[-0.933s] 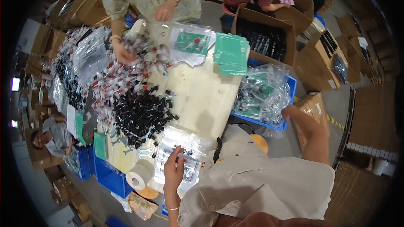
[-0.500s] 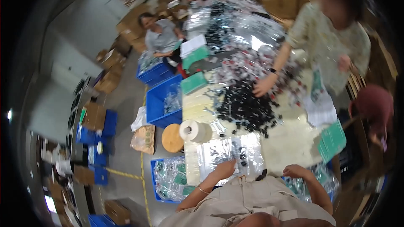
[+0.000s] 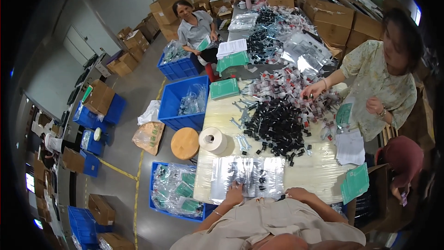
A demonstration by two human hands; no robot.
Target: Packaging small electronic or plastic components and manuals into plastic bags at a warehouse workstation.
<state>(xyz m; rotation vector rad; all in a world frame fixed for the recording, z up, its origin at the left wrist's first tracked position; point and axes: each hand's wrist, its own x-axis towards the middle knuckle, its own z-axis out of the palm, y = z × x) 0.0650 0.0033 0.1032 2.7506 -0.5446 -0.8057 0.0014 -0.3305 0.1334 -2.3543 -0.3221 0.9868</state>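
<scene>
A stack of flat silver plastic bags (image 3: 222, 180) lies at the near edge of the table, with several small black parts (image 3: 262, 180) in a column on it. On the left part of these bags rests my left hand (image 3: 234, 194), its fingers stretched out over the film. By the lower right corner of the bags, at the table's edge, is my right hand (image 3: 300, 194). Its fingers are curled together, and what they hold, if anything, is hidden. Beyond the bags lies a heap of black caps (image 3: 275, 127), with metal wrenches (image 3: 243, 143) beside it.
A white roll (image 3: 213, 140) stands at the table's left edge near a round wooden stool (image 3: 185, 143). Blue bins (image 3: 182, 122) sit along the left side. Across the right, a co-worker's hand (image 3: 313, 90) reaches into red-and-white parts (image 3: 277, 85). Green booklets (image 3: 355, 183) overhang the right edge.
My right hand has moved left, to the corner of the bags. My left hand has come down and nearer on the bags. The co-worker's hand has shifted from the black caps to the red-and-white parts.
</scene>
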